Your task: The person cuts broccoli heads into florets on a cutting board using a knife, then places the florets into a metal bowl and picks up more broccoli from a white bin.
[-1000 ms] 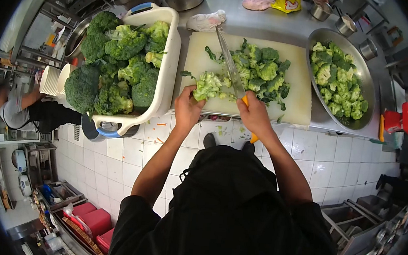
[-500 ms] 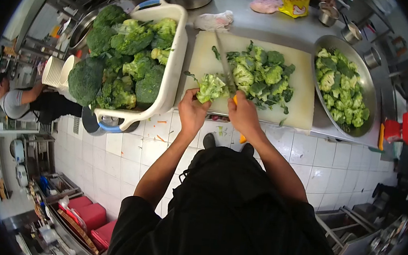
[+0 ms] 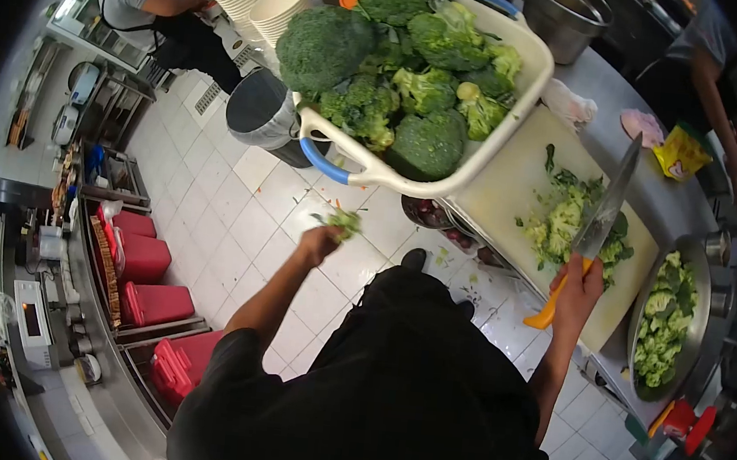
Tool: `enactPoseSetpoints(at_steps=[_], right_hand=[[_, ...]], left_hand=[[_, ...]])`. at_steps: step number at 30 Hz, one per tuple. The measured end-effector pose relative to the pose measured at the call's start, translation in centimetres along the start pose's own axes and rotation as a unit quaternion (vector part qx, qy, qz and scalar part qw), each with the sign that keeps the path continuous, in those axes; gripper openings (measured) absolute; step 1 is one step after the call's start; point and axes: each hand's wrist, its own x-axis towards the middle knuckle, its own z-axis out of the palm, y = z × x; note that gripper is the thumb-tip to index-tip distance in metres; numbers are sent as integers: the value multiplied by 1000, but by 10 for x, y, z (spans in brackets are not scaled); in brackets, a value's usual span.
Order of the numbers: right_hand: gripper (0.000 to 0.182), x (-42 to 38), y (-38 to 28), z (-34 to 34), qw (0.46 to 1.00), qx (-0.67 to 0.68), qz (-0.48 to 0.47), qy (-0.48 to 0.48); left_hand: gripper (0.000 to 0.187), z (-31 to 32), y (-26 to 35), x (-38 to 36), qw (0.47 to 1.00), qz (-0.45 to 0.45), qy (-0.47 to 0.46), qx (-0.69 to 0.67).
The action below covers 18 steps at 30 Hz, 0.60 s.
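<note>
My left hand (image 3: 319, 245) is closed on a leafy broccoli stem (image 3: 343, 221), held out over the tiled floor, left of the counter. In my right hand (image 3: 580, 288) is the orange handle of a knife (image 3: 602, 211), its blade pointing up and away above the cutting board (image 3: 500, 176). Cut broccoli (image 3: 562, 225) and loose leaves lie on the board, partly under the blade. A white basin (image 3: 533, 56) with blue handles, heaped with large broccoli heads (image 3: 429, 143), stands beside the board. On its other side, a metal bowl (image 3: 702, 303) holds cut florets (image 3: 662, 330).
A bin (image 3: 261, 107) stands on the floor below the basin. Stacked white bowls (image 3: 278, 10) are behind it. One person (image 3: 155, 14) works at the upper left, and another's arm (image 3: 721, 103) reaches in at upper right. Red containers (image 3: 142, 258) line the left side.
The view has turned leftward. My left hand has moved off the board, out over the floor, with the broccoli stem. My right hand still holds the knife near the board.
</note>
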Motion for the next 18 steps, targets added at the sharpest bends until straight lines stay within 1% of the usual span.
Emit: enactPoseSetpoints(at_steps=[2,3,4,5,6,7,8,9,10,11,12,13,15,16,17,18], right_hand=[[18,-3,0,4,1000,5,6,1],[18,-5,-1,7,1000,6,14,1],[18,-6,-1,9,1000,7,21,2],[18,-7,-2,11,1000,-3,15,-2],[18,-8,-1,13,1000,-12,10,-6],[18,-10,-1,14,1000,-22,6,-9],[17,-12,-3,14,1000,-19,8,-15],[17,-15,-6,16,1000,-13,10,-16],[17,-16,-8,16,1000,-4,12,-7],[15,-18,-5,15,1000,1,4,-12],[14,-19,-1,11,1000,7,-1,-3],[12,-20,1,3,1000,11,-7,16],[13,-28,-5,-11,998,43,-7,34],[13,-32,-12,-20,998,50,0,49],[14,-37,-17,-31,997,59,5,55],[14,-45,-18,-44,995,62,11,78]], left_hand=[[24,-67,22,53,986,62,57,-141],[25,-116,42,89,974,57,83,-205],[25,-113,87,79,952,160,115,-234],[30,-141,120,101,932,243,80,-259],[55,-166,161,119,928,286,94,-220],[83,-124,211,62,939,285,126,-144],[86,-115,241,56,913,283,202,-212],[85,-109,263,46,908,309,239,-154],[77,-117,280,50,903,296,283,-127],[59,-123,293,53,885,362,280,-91],[42,-118,305,47,853,411,307,-97],[37,-94,312,20,817,494,291,-60],[35,-36,329,-40,721,651,238,7],[30,17,340,-88,657,671,317,135],[34,93,338,-141,681,675,282,43],[37,125,332,-160,639,739,211,25]])
